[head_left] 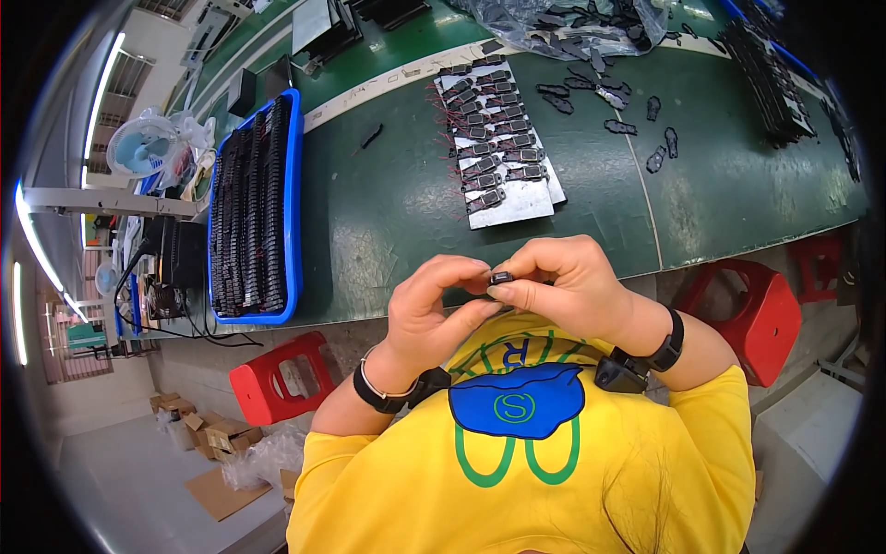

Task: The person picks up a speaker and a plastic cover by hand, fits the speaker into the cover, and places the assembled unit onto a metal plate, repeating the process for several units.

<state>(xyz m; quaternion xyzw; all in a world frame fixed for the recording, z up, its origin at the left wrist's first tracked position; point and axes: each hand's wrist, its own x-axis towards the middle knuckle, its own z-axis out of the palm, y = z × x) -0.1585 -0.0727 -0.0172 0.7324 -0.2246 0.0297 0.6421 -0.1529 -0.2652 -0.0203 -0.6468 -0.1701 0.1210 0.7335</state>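
Note:
Close to my body, at the table's near edge, I hold a small black plastic part (500, 277) with a pale rectangular outline on its face. My right hand (565, 277) pinches it between thumb and bent fingers. From the other side my left hand (437, 300) closes in, its thumb and index fingertips against the part's left end. Just beyond my hands lies a white board (510, 209) bearing rows of small black modules (482, 164) with thin red wires. Several loose black plastic pieces (620, 127) are scattered to the board's right.
A blue tray (294, 203) packed with rows of black parts stands at left. One wired piece (371, 136) lies on the green table (388, 194). A plastic bag (591, 32) of black pieces and stacked black trays (764, 83) are farther back. Red stools (281, 377) stand below.

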